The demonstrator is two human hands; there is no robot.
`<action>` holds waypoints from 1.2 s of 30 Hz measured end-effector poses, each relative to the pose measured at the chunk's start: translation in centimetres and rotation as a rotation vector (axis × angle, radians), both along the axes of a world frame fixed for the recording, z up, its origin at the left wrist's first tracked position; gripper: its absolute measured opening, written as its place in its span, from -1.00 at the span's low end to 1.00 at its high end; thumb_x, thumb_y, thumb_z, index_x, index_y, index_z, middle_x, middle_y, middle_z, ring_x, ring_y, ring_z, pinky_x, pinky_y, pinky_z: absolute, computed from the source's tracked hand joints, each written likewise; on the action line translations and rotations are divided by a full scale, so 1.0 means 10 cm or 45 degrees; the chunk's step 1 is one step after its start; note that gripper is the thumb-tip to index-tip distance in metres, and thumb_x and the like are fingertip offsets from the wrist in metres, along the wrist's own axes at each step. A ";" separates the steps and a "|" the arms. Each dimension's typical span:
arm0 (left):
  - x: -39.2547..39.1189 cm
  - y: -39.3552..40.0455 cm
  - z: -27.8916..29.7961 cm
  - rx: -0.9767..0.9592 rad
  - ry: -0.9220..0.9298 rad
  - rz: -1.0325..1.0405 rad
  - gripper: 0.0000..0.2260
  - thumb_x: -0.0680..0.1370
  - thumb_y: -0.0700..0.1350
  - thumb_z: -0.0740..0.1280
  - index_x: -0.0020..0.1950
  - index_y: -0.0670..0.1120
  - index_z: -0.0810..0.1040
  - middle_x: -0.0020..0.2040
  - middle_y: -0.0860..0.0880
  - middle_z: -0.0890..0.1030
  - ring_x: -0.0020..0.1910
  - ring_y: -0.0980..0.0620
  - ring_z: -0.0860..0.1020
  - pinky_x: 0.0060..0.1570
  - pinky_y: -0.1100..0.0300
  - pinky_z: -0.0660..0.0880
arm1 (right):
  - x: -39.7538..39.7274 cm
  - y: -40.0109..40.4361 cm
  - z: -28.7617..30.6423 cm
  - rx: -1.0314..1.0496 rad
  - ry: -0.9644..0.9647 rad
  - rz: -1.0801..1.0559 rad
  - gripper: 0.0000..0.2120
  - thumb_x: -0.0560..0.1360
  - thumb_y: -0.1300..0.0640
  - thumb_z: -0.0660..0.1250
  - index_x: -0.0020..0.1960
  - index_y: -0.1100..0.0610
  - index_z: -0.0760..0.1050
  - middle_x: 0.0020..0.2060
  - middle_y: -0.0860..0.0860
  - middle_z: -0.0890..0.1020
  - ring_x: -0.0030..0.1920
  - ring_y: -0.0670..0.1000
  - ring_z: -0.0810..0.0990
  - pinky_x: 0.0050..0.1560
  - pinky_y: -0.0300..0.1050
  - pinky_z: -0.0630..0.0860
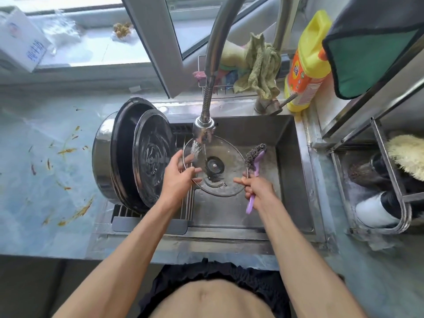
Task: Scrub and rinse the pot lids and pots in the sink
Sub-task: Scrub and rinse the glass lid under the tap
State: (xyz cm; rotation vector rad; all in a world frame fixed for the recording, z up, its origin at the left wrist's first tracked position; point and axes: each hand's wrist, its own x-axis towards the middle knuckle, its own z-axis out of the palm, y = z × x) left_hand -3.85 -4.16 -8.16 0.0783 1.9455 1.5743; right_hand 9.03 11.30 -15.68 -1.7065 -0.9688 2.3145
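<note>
Glass lid under the running tap

The left hand [177,173] grips the glass lid [215,166] by its left rim, tilted over the sink [296,171] with water from the tap [204,129] hitting it — the right hand [257,189] is closed around a purple scrubbing brush [253,171] at the lid's right edge. A pot [107,157] and a metal lid [152,157] stand on edge on the drying rack [149,222] to the left.

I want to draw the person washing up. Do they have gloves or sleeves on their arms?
No gloves and no sleeves. The left hand and right hand are bare, and both arms are uncovered all the way up. No rings, watch or bracelets show.
</note>
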 end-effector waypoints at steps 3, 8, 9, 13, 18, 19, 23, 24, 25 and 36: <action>-0.07 -0.01 -0.01 0.014 -0.042 0.048 -0.38 0.54 -0.49 0.32 0.56 -0.12 0.31 0.31 -0.06 0.60 -0.04 0.00 0.70 -0.22 0.15 0.67 | -0.03 -0.01 -0.01 -0.011 0.071 -0.053 -0.79 0.59 0.43 0.15 -0.06 0.15 0.41 -0.10 0.21 0.66 -0.67 -0.19 0.19 -0.66 -0.34 0.16; -0.10 0.03 -0.09 -0.032 -0.057 0.116 -0.40 0.56 -0.51 0.25 0.53 -0.06 0.31 0.13 -0.07 0.64 -0.08 -0.01 0.69 -0.20 0.10 0.67 | -0.04 0.01 0.05 0.119 0.097 -0.104 -0.79 0.59 0.41 0.20 -0.08 0.13 0.42 -0.09 0.22 0.66 -0.68 -0.17 0.21 -0.66 -0.32 0.19; -0.10 0.05 -0.12 -0.056 -0.060 0.113 -0.42 0.58 -0.50 0.22 0.52 -0.06 0.31 0.10 -0.08 0.64 -0.10 -0.01 0.68 -0.22 0.12 0.67 | -0.04 0.02 0.06 0.166 0.083 -0.107 -0.79 0.59 0.40 0.21 -0.09 0.12 0.43 -0.08 0.22 0.67 -0.68 -0.17 0.22 -0.66 -0.31 0.19; -0.08 0.13 -0.20 -0.151 -0.129 0.070 -0.53 0.63 -0.46 0.15 0.48 -0.10 0.31 0.02 -0.11 0.61 -0.24 -0.01 0.66 -0.39 0.19 0.64 | 0.02 0.10 0.13 0.377 0.012 -0.087 -0.80 0.56 0.36 0.30 -0.08 0.07 0.48 -0.08 0.16 0.71 -0.65 -0.14 0.30 -0.63 -0.28 0.21; -0.02 0.15 -0.26 -0.196 -0.300 0.029 -0.58 0.54 -0.50 0.14 0.32 -0.16 0.40 0.18 -0.30 0.62 -0.10 -0.12 0.66 -0.45 0.19 0.58 | 0.10 0.23 0.33 0.700 -0.155 0.036 -0.90 0.47 0.27 0.41 -0.08 0.08 0.58 -0.22 -0.03 0.71 -0.52 -0.11 0.36 -0.48 -0.24 0.31; 0.00 0.15 -0.27 -0.181 -0.341 0.031 -0.61 0.52 -0.51 0.15 0.26 -0.18 0.43 0.20 -0.33 0.61 -0.12 -0.11 0.66 -0.44 0.18 0.58 | 0.11 0.25 0.38 0.757 -0.166 0.056 -0.90 0.43 0.27 0.42 -0.12 0.09 0.59 -0.25 -0.03 0.69 -0.49 -0.11 0.39 -0.43 -0.23 0.31; 0.07 0.14 -0.18 -0.078 -0.464 0.100 -0.75 0.52 -0.49 0.13 0.05 -0.19 0.43 0.10 -0.29 0.62 -0.30 -0.07 0.67 -0.38 0.15 0.60 | 0.14 0.30 0.48 0.811 -0.226 0.134 -0.89 0.40 0.28 0.37 -0.22 0.10 0.61 -0.31 -0.05 0.69 -0.50 -0.08 0.38 -0.44 -0.20 0.30; 0.08 0.14 -0.15 -0.039 -0.491 0.112 -0.76 0.52 -0.47 0.12 0.03 -0.20 0.43 0.09 -0.27 0.63 -0.25 -0.11 0.68 -0.30 0.10 0.62 | 0.14 0.31 0.49 0.793 -0.234 0.146 -0.87 0.40 0.29 0.34 -0.24 0.11 0.62 -0.33 -0.04 0.70 -0.53 -0.06 0.34 -0.47 -0.21 0.28; 0.09 0.13 -0.10 -0.005 -0.520 0.122 -0.78 0.52 -0.46 0.10 0.03 -0.21 0.42 0.07 -0.26 0.64 -0.19 -0.15 0.69 -0.22 0.06 0.63 | 0.15 0.31 0.49 0.765 -0.238 0.156 -0.85 0.41 0.29 0.33 -0.26 0.11 0.62 -0.34 -0.04 0.70 -0.56 -0.05 0.30 -0.49 -0.22 0.26; -0.08 0.03 0.29 -0.114 -0.367 0.022 -0.64 0.55 -0.46 0.18 0.28 -0.16 0.39 0.13 -0.20 0.68 0.02 -0.24 0.71 0.14 -0.27 0.59 | 0.02 0.01 0.14 0.065 -0.044 0.104 -0.82 0.61 0.38 0.18 -0.14 0.21 0.41 -0.18 0.12 0.66 -0.66 -0.18 0.19 -0.65 -0.34 0.21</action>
